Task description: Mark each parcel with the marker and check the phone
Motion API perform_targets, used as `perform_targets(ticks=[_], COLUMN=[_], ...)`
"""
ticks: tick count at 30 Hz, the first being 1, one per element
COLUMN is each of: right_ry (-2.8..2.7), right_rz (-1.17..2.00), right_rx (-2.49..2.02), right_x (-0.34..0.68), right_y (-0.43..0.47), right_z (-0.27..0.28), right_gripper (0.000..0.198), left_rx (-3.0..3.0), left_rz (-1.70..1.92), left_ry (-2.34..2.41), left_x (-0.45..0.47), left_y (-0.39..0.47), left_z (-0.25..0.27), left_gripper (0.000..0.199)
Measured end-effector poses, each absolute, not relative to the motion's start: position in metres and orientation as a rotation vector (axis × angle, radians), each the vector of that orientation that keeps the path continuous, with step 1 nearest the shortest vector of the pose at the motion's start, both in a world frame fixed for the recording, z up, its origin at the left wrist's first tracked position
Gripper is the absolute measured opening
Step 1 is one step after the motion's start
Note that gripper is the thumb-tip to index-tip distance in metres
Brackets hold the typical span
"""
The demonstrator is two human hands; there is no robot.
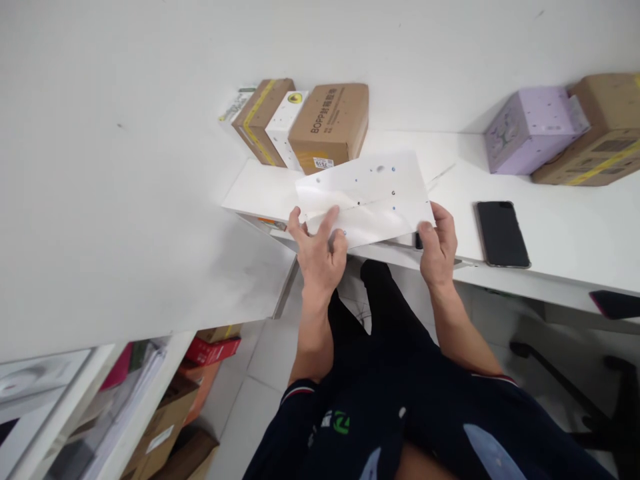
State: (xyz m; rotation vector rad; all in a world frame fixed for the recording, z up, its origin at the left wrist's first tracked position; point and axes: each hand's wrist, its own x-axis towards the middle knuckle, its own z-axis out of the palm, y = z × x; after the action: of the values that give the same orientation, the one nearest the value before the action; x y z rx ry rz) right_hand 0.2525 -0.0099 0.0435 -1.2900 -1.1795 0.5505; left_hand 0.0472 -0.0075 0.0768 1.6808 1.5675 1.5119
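A white sheet point(370, 193) with small blue, grey and dark spots is held tilted over the front edge of the white table point(450, 153). A faint crease or fold line runs across it. My left hand point(320, 253) is at its lower left corner, with fingers spread over the surface and some partly hidden at the edge. At the right edge, my right hand point(439, 247) pinches the sheet between thumb and fingers. A small black object point(419, 241) shows beside the right thumb; its kind is unclear.
Behind the sheet stand a brown carton point(330, 120), a white box point(286, 130) and a taped carton point(260, 123). A purple box point(533, 130) and another carton point(595, 133) are at right. A black phone point(501, 233) lies near the edge. Shelves with boxes point(163, 423) are lower left.
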Motion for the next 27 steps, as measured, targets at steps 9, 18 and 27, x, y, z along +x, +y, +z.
perform_targets(ticks=[9, 18, 27], right_ry=[-1.016, -1.088, -1.497], right_rz=[0.700, 0.507, 0.422], right_rx=[-1.278, -1.707, -1.897], right_x=[0.279, 0.302, 0.297], right_y=[0.006, 0.027, 0.043], right_z=[0.016, -0.022, -0.025], right_gripper=[0.045, 0.037, 0.039], left_rx=[1.606, 1.643, 1.629], left_rz=[1.459, 1.392, 1.496], left_ry=[1.569, 1.625, 1.599], left_x=[0.038, 0.041, 0.044], left_y=[0.002, 0.016, 0.015], left_z=[0.070, 0.077, 0.074], left_gripper=[0.036, 0.039, 0.036])
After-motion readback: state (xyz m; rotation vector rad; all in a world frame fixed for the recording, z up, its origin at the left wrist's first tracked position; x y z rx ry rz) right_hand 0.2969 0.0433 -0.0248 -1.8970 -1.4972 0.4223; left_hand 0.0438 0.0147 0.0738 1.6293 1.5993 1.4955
